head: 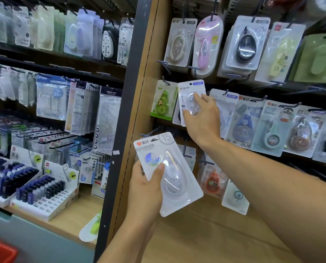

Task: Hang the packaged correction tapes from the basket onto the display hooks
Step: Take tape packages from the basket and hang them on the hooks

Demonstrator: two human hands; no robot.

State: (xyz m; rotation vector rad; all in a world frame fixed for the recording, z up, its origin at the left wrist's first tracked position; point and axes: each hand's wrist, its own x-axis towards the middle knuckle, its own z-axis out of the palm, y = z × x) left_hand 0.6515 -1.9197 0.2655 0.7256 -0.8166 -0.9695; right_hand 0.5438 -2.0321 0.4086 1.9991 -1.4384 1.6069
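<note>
Nearest, the left hand [147, 188] rises from the lower edge, its fingers curled behind a white blister-packed correction tape [169, 173] and its thumb pressed on the clear teardrop bubble; the card, marked 15, tilts left. Farther in, the right hand [202, 118] reaches across from the right, forearm outstretched, its fingers gripping a second packaged correction tape [190, 90] held upright against the wooden display panel [139, 114], just right of a green hanging pack [164, 100]. A red basket corner [1, 249] shows near left.
</note>
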